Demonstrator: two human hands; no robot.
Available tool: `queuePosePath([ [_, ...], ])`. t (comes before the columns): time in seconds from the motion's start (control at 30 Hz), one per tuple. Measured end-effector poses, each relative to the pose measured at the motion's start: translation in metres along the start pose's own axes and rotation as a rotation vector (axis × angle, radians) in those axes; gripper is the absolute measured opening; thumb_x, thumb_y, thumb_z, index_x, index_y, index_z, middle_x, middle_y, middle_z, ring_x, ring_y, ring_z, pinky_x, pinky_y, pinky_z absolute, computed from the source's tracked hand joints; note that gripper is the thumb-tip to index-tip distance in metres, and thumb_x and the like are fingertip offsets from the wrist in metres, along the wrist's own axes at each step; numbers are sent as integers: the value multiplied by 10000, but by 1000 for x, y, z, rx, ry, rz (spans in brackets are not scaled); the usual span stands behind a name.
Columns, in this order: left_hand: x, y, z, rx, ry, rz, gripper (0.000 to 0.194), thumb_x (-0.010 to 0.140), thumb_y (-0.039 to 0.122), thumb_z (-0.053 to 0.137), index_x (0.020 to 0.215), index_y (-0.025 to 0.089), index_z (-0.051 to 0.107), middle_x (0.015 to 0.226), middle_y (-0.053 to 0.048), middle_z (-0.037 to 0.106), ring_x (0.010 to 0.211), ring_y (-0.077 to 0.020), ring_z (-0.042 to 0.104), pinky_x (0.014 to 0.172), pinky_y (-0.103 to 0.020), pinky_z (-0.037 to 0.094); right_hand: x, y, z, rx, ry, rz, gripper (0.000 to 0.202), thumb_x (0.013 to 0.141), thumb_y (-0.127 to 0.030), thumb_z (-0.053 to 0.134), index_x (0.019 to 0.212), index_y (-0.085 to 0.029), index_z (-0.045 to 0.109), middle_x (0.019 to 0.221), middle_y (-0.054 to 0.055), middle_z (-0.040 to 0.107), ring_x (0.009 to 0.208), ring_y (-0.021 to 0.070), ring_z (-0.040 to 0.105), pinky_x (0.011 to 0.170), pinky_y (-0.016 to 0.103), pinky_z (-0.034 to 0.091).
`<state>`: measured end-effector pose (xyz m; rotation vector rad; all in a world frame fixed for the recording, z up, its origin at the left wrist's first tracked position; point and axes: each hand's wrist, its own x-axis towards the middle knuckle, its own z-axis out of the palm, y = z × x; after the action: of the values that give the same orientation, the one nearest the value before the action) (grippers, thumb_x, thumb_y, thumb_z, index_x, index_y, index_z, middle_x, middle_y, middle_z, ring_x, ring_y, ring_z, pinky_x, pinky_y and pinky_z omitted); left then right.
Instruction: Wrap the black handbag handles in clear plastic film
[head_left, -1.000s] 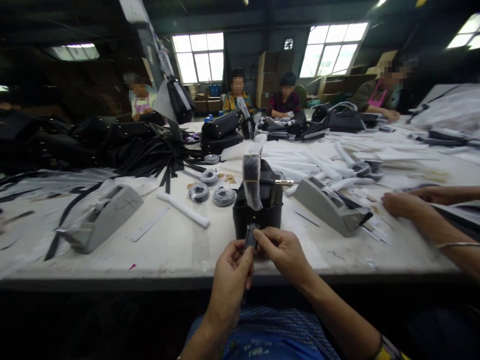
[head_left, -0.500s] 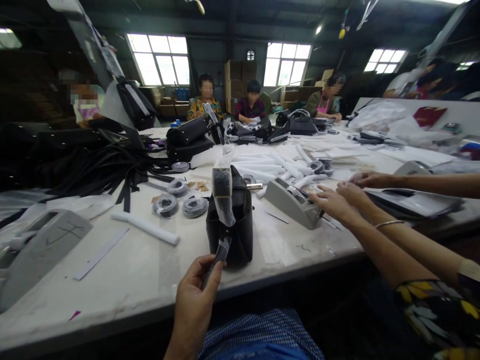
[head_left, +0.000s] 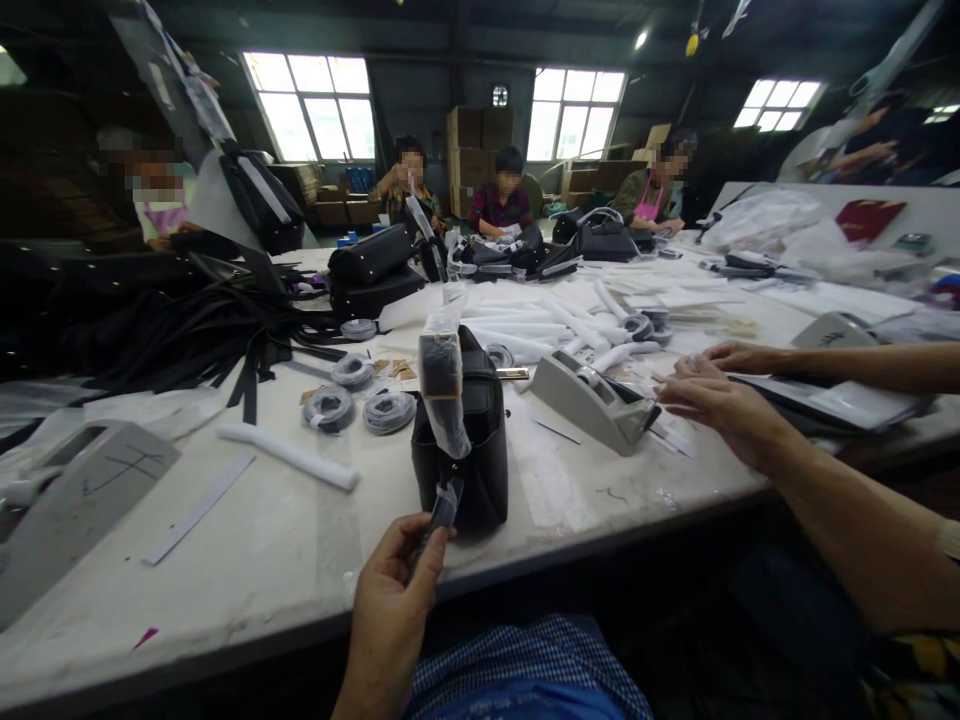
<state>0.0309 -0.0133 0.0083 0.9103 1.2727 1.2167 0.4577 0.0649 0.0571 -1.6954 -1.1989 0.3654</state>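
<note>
A black handbag [head_left: 487,465] stands on the near edge of the white table. Its plastic-wrapped strap [head_left: 444,508] is pinched between the thumb and fingers of my left hand [head_left: 394,580], low on the bag's near side. Above that rises the wrapped handle [head_left: 441,375], covered in clear film. My right hand [head_left: 724,408], on an arm from the lower right, has its fingers drawn together beside the cutting end of a grey tape dispenser [head_left: 592,400]. Anything in those fingertips is too small to make out. A co-worker's hand [head_left: 750,357] is just behind it, partly overlapped.
Grey coils [head_left: 388,411], a white foam tube [head_left: 289,455] and a paper strip [head_left: 199,508] lie left of the bag. A second tape dispenser [head_left: 90,500] is at far left. Foam tubes [head_left: 517,325] and black bags [head_left: 375,258] fill the back; people sit across the table.
My right hand has moved right, from over the tape dispenser to just beyond its cutting end. My left hand keeps its hold on the strap. Across the table, a person has raised a hand.
</note>
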Motion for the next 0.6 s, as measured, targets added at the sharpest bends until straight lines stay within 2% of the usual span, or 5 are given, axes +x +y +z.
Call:
queuePosePath([
  [0.1, -3, 5, 5, -38, 9, -18, 459, 695, 513, 807, 952, 165, 655, 844, -29, 680, 448, -17, 308, 401, -141, 203, -12, 15, -3, 86, -128, 183, 375, 621, -536, 812, 706, -174, 758, 867, 177, 755, 688, 243, 695, 626, 380, 591],
  [0.17, -5, 7, 7, -59, 15, -31, 452, 681, 506, 815, 935, 169, 654, 834, -21, 675, 442, -12, 300, 399, -137, 194, -19, 29, -1, 92, -118, 237, 412, 553, -556, 836, 690, -174, 764, 783, 148, 751, 614, 217, 662, 586, 369, 580],
  [0.37, -3, -1, 2, -60, -25, -47, 438, 714, 497, 799, 964, 175, 640, 865, -23, 675, 441, -11, 303, 386, -139, 205, -50, 45, 18, 43, 11, 267, 442, 600, -570, 812, 747, -156, 766, 737, 105, 734, 579, 176, 617, 578, 313, 531],
  [0.47, -3, -7, 0, -44, -51, -22, 410, 756, 483, 775, 993, 180, 634, 876, -23, 681, 449, -22, 333, 389, -149, 233, -87, 13, 39, 77, -91, 194, 392, 699, -558, 769, 798, -179, 766, 751, 65, 728, 646, 160, 625, 666, 277, 525],
  [0.6, -4, -9, 0, -16, -52, 78, 324, 817, 446, 726, 979, 180, 637, 900, -49, 706, 571, -86, 534, 481, -177, 377, -149, -65, 82, 241, -398, 70, 308, 794, -502, 727, 772, -195, 740, 698, 32, 700, 652, 149, 627, 655, 239, 515],
])
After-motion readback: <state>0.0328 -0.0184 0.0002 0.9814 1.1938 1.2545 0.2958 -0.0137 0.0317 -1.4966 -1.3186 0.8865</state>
